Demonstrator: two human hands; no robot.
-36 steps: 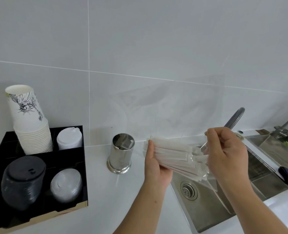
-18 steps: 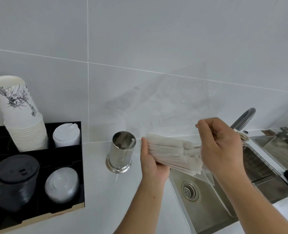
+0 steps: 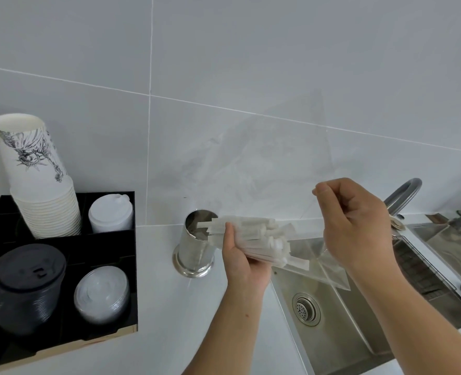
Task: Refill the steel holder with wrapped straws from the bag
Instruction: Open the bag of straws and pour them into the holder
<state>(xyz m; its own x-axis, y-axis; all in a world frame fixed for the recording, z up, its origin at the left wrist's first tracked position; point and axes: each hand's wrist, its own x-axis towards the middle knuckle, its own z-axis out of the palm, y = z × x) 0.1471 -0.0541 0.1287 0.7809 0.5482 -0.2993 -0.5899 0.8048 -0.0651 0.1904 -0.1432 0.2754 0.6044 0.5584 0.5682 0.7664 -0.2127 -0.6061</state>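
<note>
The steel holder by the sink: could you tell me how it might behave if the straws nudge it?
The steel holder stands tall and narrow, so it may tip if nudged near its rim, though its flared base probably steadies it. It looks nearly empty, so the straws in the left hand could slide it.

Grey tiled wall (image 3: 251, 63), white counter (image 3: 169, 307), steel sink (image 3: 345, 334)

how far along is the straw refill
Done: the white wrapped straws look mostly out of the clear plastic bag. In hand: left hand grips the bundle; right hand pinches the bag. Left: the round steel holder has no new straws standing in it.
</note>
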